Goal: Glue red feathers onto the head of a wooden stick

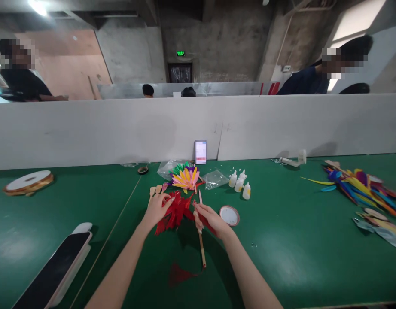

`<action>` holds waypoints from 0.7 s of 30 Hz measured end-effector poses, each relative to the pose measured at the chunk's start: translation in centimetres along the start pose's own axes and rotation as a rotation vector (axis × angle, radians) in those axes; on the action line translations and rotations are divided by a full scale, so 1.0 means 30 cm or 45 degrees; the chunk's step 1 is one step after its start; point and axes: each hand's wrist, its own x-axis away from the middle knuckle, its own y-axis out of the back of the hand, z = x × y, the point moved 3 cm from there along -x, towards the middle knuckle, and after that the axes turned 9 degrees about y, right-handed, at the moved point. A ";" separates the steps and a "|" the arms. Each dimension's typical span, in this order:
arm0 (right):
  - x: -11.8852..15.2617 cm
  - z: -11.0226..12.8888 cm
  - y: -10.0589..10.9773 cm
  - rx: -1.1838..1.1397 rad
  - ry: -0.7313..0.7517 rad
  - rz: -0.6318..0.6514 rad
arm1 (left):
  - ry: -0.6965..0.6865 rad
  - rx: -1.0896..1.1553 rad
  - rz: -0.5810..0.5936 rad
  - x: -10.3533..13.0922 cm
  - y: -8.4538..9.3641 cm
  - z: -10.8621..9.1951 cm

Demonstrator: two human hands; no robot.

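Note:
My left hand (157, 208) is at the left side of a bunch of red feathers (178, 211), its fingers bent onto them. My right hand (212, 218) has its fingers closed around a slim wooden stick (202, 249) at the right side of the feathers. From the stick's near end a dark red tassel (179, 274) trails on the table. Some red shows beneath my right palm. Just beyond the red bunch lie pink, yellow, green and purple feathers (186, 177). Rounded tan wooden pieces (152, 191) stick out past my left hand.
Several small white glue bottles (239, 184) and a round white lid (229, 215) are on the right of the green table (281, 266). Colourful feathers (365, 184) lie farther right. A tape roll (142, 170), a phone (200, 151) and a white partition (120, 128) are beyond.

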 end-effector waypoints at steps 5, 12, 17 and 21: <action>-0.019 -0.036 0.056 0.068 0.018 -0.244 | 0.068 -0.139 -0.258 0.079 -0.083 0.002; -0.009 -0.050 0.077 0.220 -0.052 -0.253 | 0.179 -0.224 -0.013 0.109 -0.230 -0.055; 0.029 -0.016 0.058 0.374 -0.142 -0.024 | 0.159 -0.148 -0.078 0.038 -0.254 -0.052; 0.035 -0.005 0.063 0.452 -0.165 0.015 | 0.077 -0.037 -0.361 0.027 -0.210 -0.077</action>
